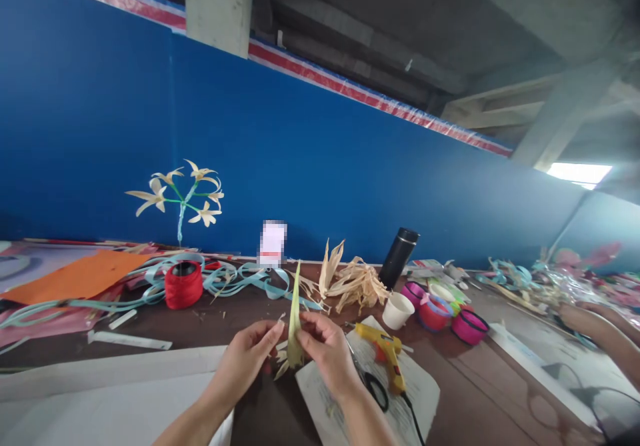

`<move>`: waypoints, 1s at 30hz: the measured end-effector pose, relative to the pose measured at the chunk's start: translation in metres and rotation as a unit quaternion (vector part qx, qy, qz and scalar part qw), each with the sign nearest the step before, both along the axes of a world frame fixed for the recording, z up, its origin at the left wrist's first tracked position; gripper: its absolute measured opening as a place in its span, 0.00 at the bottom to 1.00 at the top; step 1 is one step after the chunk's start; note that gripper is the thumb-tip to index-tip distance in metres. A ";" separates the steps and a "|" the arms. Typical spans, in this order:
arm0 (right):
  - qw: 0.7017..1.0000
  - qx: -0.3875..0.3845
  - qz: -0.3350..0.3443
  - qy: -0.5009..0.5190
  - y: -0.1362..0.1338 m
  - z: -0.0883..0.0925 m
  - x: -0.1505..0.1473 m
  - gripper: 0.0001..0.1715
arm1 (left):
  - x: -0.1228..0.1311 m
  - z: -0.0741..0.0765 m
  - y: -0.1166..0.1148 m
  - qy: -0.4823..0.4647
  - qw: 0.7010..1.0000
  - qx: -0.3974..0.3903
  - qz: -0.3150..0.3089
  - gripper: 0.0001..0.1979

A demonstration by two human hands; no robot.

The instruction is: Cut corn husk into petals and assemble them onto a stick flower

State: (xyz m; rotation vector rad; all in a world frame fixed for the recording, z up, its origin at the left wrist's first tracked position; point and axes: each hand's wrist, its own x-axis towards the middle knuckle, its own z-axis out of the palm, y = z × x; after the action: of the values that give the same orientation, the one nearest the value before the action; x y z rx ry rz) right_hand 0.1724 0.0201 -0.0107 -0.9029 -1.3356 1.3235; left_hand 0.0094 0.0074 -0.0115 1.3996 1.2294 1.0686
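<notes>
My right hand [325, 349] pinches a pale green corn husk strip [295, 319] that stands upright with its pointed tip up. Just left of it, my left hand [255, 349] is closed, thumb against fingers; a tiny pale end pokes out above the thumb, too small to name. Small husk scraps [283, 368] lie below the strip, between the hands. To the right of my right hand, a yellow glue gun [387, 353] rests on a sheet of printed paper [425, 393]. Scissors with black handles [376, 391] lie beside it, partly hidden by my right wrist.
Behind my hands lie dried corn husks [357, 283], a black bottle [399, 258] and a white cup [398, 311]. A red ribbon spool [183, 287] stands left, near a husk flower spray [183, 209]. Another person's hand [580, 319] is at far right.
</notes>
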 end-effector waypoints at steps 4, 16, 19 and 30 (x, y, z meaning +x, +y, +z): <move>0.999 0.004 0.031 -0.014 -0.005 0.001 -0.005 0.20 | 0.002 -0.001 0.001 -0.111 0.993 -0.040 -0.022 0.24; 0.999 -0.022 0.038 -0.014 -0.010 0.009 -0.006 0.16 | -0.001 -0.010 0.002 -0.050 0.997 -0.034 -0.038 0.17; 0.999 -0.024 0.010 -0.038 -0.008 0.006 -0.005 0.15 | 0.000 -0.013 0.001 -0.003 0.999 -0.028 -0.031 0.18; 0.996 0.017 0.030 -0.080 -0.012 0.009 -0.007 0.15 | 0.002 -0.012 -0.003 -0.105 0.988 -0.069 -0.094 0.15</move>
State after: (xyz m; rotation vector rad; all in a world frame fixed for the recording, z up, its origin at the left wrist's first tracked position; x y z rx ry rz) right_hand 0.1651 0.0078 -0.0013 -0.9685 -1.5151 1.2916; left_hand 0.0115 0.0043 -0.0235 1.2363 0.9801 0.9537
